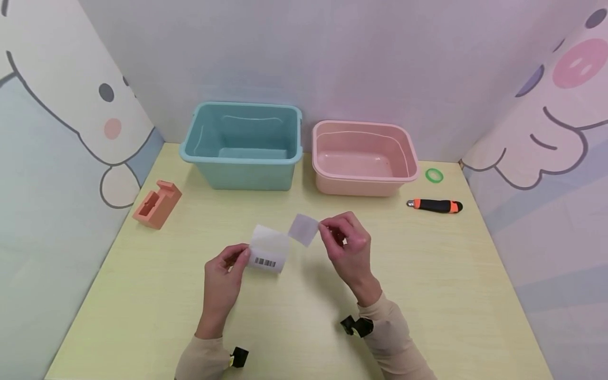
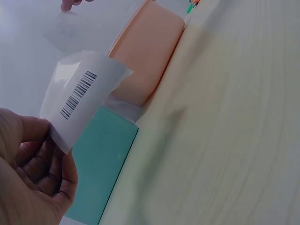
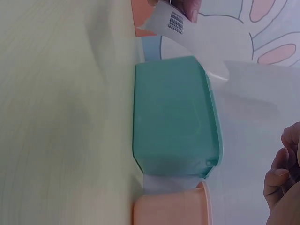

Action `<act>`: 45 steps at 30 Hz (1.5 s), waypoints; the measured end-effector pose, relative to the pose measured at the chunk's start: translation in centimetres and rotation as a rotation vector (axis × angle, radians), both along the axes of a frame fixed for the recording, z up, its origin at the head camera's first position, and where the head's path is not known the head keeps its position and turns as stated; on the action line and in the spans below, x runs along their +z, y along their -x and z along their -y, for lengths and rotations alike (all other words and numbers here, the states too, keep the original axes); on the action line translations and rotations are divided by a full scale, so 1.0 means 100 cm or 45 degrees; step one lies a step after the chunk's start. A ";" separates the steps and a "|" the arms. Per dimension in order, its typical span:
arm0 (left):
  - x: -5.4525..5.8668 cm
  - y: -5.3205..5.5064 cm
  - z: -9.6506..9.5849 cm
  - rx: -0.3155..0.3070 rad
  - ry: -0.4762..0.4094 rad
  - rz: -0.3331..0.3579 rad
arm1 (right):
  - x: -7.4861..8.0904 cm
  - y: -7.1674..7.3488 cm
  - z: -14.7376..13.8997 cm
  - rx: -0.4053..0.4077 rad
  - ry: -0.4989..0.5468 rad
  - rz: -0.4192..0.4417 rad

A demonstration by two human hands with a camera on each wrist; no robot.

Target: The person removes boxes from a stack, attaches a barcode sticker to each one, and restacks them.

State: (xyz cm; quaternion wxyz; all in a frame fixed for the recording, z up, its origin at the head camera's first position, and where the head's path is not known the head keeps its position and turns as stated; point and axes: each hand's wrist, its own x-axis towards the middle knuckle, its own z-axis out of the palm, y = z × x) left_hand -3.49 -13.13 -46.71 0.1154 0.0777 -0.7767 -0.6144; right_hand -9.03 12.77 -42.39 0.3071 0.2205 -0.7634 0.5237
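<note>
My left hand [image 1: 222,285] pinches the left edge of a white label sheet [image 1: 268,252] with a printed barcode, held above the table. In the left wrist view the label sheet [image 2: 83,96] bends, and thumb and fingers grip its lower corner. My right hand [image 1: 350,253] pinches the right corner of a small, thin, translucent square sheet [image 1: 303,230] between thumb and fingertip. Both pieces are close together but apart. In the right wrist view the square sheet [image 3: 251,105] is faint against the wall, beside the right hand [image 3: 287,176].
A blue bin [image 1: 252,176] and a pink bin [image 1: 358,187] stand side by side at the back. On the right lie a black and orange utility knife [image 1: 436,206] and a green ring [image 1: 434,175]. An orange block with a hollow [image 1: 163,208] lies at the left edge.
</note>
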 end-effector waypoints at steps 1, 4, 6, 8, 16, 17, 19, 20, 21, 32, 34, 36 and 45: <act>-0.001 0.000 0.000 0.001 0.003 0.002 | 0.000 0.000 0.000 -0.004 -0.003 -0.002; -0.003 0.000 0.001 0.001 0.013 0.009 | -0.001 0.000 -0.002 -0.013 -0.008 0.000; -0.005 0.001 0.002 0.003 0.024 0.019 | -0.001 0.001 -0.003 -0.018 -0.010 0.007; -0.006 0.001 0.002 0.005 0.034 0.034 | -0.001 0.000 -0.003 -0.020 -0.012 0.011; -0.013 0.005 0.004 0.009 0.043 0.181 | 0.000 0.002 -0.005 -0.033 -0.009 -0.003; -0.014 0.005 0.004 0.007 0.045 0.208 | 0.000 0.002 -0.005 -0.036 -0.010 -0.002; -0.015 0.006 0.005 0.006 0.054 0.259 | 0.001 0.002 -0.005 -0.037 -0.009 -0.005; -0.016 0.006 0.005 0.006 0.066 0.283 | 0.001 0.002 -0.005 -0.039 -0.010 -0.005; -0.016 0.006 0.006 0.007 0.074 0.304 | 0.001 0.002 -0.005 -0.039 -0.008 -0.005; -0.028 0.007 0.010 0.008 0.236 0.398 | 0.000 0.002 -0.006 -0.053 -0.014 0.006; -0.028 0.006 0.010 -0.006 0.267 0.393 | -0.001 0.002 -0.007 -0.056 -0.019 0.005; -0.027 0.006 0.011 -0.016 0.297 0.371 | -0.001 0.002 -0.006 -0.054 -0.013 0.000; -0.004 0.005 -0.002 0.027 0.232 0.207 | -0.001 0.002 -0.003 -0.052 0.011 0.000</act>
